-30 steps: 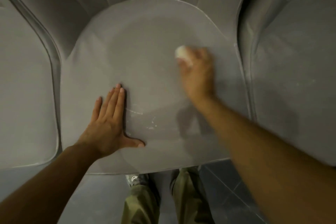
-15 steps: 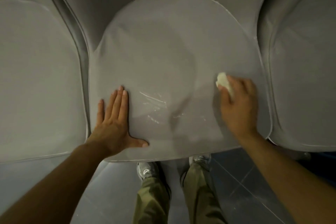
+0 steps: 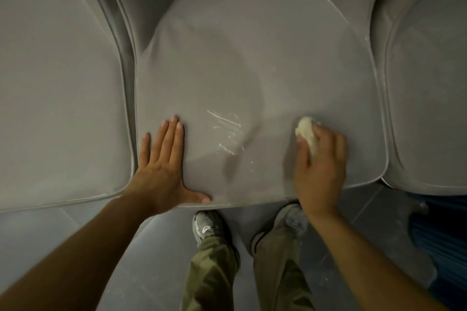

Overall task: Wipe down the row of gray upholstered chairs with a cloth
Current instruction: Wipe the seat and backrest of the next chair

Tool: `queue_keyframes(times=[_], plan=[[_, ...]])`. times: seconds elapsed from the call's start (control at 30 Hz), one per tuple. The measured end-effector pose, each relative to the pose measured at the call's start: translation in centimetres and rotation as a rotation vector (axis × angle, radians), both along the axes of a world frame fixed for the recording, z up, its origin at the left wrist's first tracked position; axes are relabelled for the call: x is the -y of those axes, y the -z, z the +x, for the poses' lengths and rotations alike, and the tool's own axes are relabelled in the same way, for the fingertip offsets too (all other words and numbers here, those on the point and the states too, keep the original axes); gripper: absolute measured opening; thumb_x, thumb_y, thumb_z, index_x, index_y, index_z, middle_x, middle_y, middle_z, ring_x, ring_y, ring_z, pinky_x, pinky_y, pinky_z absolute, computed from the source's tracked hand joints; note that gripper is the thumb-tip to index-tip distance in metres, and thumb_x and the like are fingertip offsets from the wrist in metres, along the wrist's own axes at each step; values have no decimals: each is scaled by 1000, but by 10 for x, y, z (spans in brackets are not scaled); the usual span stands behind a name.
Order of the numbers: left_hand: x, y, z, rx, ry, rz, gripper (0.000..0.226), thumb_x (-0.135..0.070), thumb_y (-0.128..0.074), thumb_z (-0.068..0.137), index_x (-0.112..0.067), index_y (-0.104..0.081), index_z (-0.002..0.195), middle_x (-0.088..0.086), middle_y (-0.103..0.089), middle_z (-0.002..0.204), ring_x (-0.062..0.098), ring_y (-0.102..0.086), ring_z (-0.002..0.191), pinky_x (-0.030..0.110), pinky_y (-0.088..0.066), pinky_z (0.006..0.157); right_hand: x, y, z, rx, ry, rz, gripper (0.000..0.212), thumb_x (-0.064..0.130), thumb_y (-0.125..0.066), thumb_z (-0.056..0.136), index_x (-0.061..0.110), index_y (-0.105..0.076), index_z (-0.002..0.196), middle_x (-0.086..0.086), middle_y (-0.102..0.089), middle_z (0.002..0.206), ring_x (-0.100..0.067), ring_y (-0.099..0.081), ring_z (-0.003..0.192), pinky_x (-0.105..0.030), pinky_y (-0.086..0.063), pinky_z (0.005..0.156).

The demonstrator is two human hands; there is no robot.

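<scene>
Currently the middle seat cushion of the row is being wiped; the task is being judged as partway.

Left to right: no obvious marks are being shown on the left seat cushion, but whether it is done cannot be told. On the middle cushion, white streaks are being shown near the front centre, so that patch is being counted as not yet cleaned. Pale specks are being shown along the piping of the right seat cushion, so it is probably untouched.

Hands:
- The left hand is being pressed flat on the middle cushion's front-left, with fingers straight, thumb splayed and nothing held.
- The cloth, a small balled white wad, is being gripped under the curled fingers of the right hand. It is being pressed onto the front-right of the same cushion, right of the streaks and apart from them.
</scene>
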State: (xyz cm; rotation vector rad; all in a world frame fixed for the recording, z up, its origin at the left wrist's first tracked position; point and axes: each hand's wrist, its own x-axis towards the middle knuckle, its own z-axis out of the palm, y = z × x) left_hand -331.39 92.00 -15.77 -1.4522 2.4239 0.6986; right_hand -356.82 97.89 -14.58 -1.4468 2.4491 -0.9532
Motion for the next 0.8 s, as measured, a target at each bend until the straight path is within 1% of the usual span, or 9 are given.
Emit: queue_keyframes(times=[0.1,0.17,0.27,0.37,0.47,0.53,0.6,0.7,0.8], plan=[[-1,5,-3,-2,-12,-36,135,-100,-19,58,-6,15,149,17,4,156,19,18,145,37,15,114,3,16,28,-67,-15,50,34,22,-45,90,3,-55,117,-20,-53,107,-32,-47,92,-41,-43,78],[0,7,-5,-3,-18,-54,136,-100,-18,58,-5,15,149,17,3,156,19,19,145,39,12,114,15,25,72,-97,-68,51,30,23,-44,90,11,-47,117,-11,-47,109,-26,-41,90,-41,-40,79],[-2,9,-3,-27,-10,-63,137,-101,-18,56,-5,13,149,15,5,156,17,21,144,39,12,114,37,26,116,-72,-148,20,27,21,-44,89,8,-48,112,-15,-55,101,-25,-41,88,-38,-37,80],[-1,7,3,-62,-6,-58,137,-100,-22,56,-6,10,150,13,7,156,14,21,144,38,9,115,51,14,104,126,-194,-82,31,20,-46,90,-3,-58,107,-23,-57,98,-34,-49,89,-41,-39,80],[-6,7,9,-63,-66,-87,136,-99,-22,57,-4,10,149,13,5,156,15,20,144,37,7,115,82,4,61,86,-156,-65,31,19,-49,91,-4,-61,108,-25,-58,100,-40,-54,90,-38,-37,82],[-11,9,10,-59,-114,-107,137,-99,-22,57,-3,10,149,12,5,156,15,21,144,37,8,115,108,9,42,67,-265,-9,31,20,-51,89,2,-64,111,-21,-61,104,-41,-56,92,-39,-38,83],[-13,12,9,-62,-138,-124,138,-99,-22,57,-1,7,149,13,4,155,15,23,144,37,8,115,113,15,49,-33,-443,58,34,24,-49,86,10,-66,112,-13,-64,108,-39,-56,90,-42,-41,78],[-12,12,9,-64,-141,-122,137,-100,-21,55,-3,8,149,16,4,155,14,23,143,34,11,116,75,20,79,-127,-638,69,34,26,-49,84,17,-67,110,-1,-67,110,-31,-56,80,-35,-37,70],[-16,10,9,-51,-164,-88,139,-101,-20,53,-6,16,148,14,13,155,13,26,142,30,16,115,43,22,85,-132,-804,58,34,30,-46,87,19,-67,111,5,-66,116,-28,-56,78,-36,-33,69]])
